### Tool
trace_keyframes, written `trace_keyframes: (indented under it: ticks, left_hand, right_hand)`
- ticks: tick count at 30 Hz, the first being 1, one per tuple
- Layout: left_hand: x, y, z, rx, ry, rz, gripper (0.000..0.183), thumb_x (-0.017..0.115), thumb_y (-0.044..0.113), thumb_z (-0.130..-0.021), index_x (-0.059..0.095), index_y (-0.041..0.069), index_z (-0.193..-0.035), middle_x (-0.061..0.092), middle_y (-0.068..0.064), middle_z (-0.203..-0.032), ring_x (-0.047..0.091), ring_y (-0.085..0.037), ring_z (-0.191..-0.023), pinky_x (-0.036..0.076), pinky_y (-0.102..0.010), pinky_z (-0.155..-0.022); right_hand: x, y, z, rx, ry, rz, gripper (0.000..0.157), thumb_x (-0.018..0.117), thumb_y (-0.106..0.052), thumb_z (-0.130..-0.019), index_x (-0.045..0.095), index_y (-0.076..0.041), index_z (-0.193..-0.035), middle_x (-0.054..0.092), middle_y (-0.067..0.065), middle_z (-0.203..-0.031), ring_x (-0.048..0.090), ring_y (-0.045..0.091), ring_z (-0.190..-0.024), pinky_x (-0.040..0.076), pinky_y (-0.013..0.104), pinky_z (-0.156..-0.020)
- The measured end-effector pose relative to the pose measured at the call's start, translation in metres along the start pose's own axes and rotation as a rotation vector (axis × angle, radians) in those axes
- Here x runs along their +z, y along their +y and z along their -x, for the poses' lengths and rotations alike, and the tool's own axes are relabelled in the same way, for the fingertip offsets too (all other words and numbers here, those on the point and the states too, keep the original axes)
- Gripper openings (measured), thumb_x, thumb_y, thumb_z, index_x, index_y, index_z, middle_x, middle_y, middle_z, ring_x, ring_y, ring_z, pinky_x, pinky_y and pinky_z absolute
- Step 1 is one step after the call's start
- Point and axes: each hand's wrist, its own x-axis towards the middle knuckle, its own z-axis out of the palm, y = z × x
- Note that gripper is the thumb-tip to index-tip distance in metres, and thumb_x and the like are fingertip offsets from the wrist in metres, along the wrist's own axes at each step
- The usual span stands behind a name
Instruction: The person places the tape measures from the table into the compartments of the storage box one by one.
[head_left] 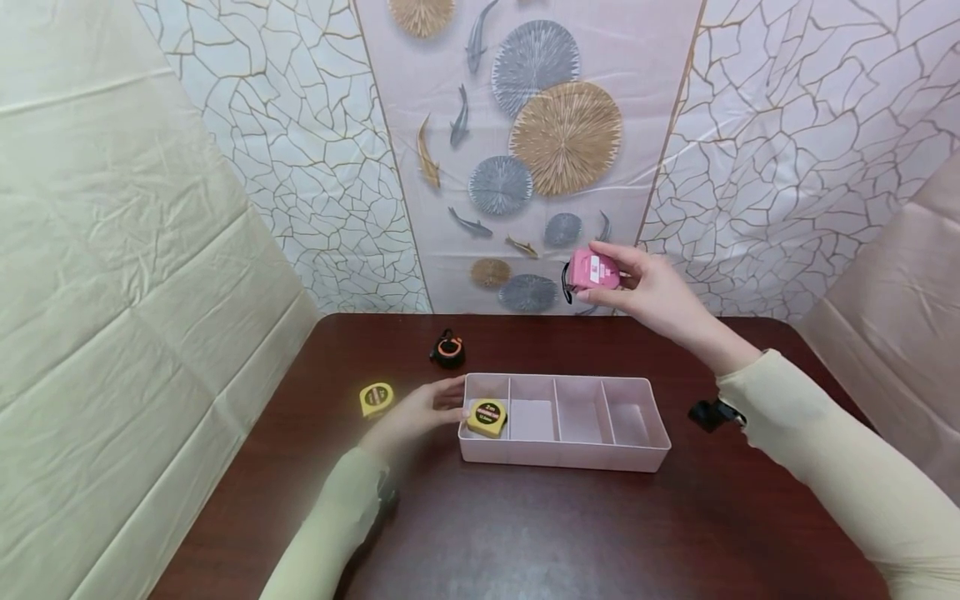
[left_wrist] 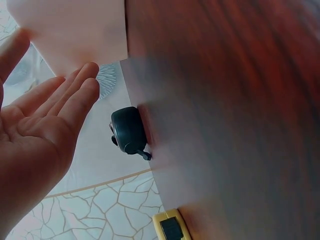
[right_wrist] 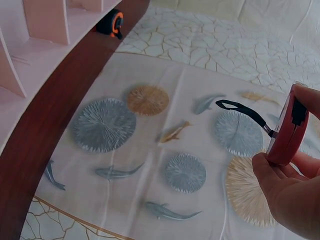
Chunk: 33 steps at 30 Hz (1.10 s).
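In the head view my right hand point(head_left: 660, 300) holds a pink tape measure point(head_left: 592, 271) up above the table's far edge, thumb and fingers at its sides. Its black wrist strap point(right_wrist: 245, 111) dangles free in the right wrist view. My left hand point(head_left: 412, 417) is at the left end of a pale pink box point(head_left: 562, 454) with compartments; its fingers point(left_wrist: 82, 95) are stretched out and the fingertips are right at the box wall. A yellow tape measure point(head_left: 487, 418) leans in the box's leftmost compartment, near my left thumb.
Left of the box, a second yellow tape measure point(head_left: 377, 399) lies on the dark wooden table point(head_left: 540, 533). Behind my left hand stands a black and orange tape measure point(head_left: 448, 350). Patterned cloth point(head_left: 495, 108) hangs along the table's back edge, with plain cloth at both sides.
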Motion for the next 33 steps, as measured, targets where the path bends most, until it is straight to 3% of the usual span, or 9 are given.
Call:
trace_keyframes:
  ticks: [7, 13, 21, 33]
  left_hand:
    - [-0.001, 0.001, 0.005, -0.037, 0.015, -0.007, 0.066, 0.069, 0.021, -0.097, 0.039, 0.008, -0.155, 0.054, -0.014, -0.145, 0.050, -0.030, -0.135, 0.043, -0.045, -0.109]
    - [-0.003, 0.004, 0.008, -0.072, 0.021, 0.007, 0.066, 0.070, 0.023, -0.097, 0.040, 0.013, -0.155, 0.055, -0.010, -0.145, 0.050, -0.025, -0.135, 0.041, -0.044, -0.111]
    - [-0.002, 0.002, 0.006, -0.050, 0.018, 0.016, 0.065, 0.069, 0.020, -0.097, 0.040, 0.013, -0.155, 0.055, -0.011, -0.145, 0.049, -0.026, -0.136, 0.040, -0.045, -0.111]
    - [0.000, 0.000, 0.003, -0.028, 0.017, 0.003, 0.064, 0.070, 0.019, -0.097, 0.041, 0.011, -0.154, 0.054, -0.011, -0.146, 0.048, -0.028, -0.137, 0.040, -0.045, -0.111]
  right_hand:
    - [0.011, 0.005, 0.006, -0.053, -0.025, -0.013, 0.073, 0.080, -0.016, -0.087, 0.046, -0.005, -0.151, 0.053, 0.018, -0.142, 0.064, 0.018, -0.106, 0.050, 0.013, -0.082]
    - [0.022, 0.009, 0.011, -0.050, -0.068, -0.053, 0.073, 0.081, -0.016, -0.087, 0.047, -0.008, -0.151, 0.048, 0.014, -0.148, 0.064, 0.024, -0.110, 0.051, 0.015, -0.085]
    - [0.032, 0.013, 0.016, -0.055, -0.090, 0.024, 0.074, 0.083, -0.019, -0.085, 0.048, -0.006, -0.150, 0.052, 0.015, -0.141, 0.066, 0.028, -0.109, 0.050, 0.015, -0.081]
    - [0.052, 0.027, 0.021, -0.059, -0.123, 0.010, 0.074, 0.085, -0.015, -0.082, 0.051, -0.002, -0.146, 0.054, 0.019, -0.138, 0.065, 0.025, -0.106, 0.055, 0.021, -0.081]
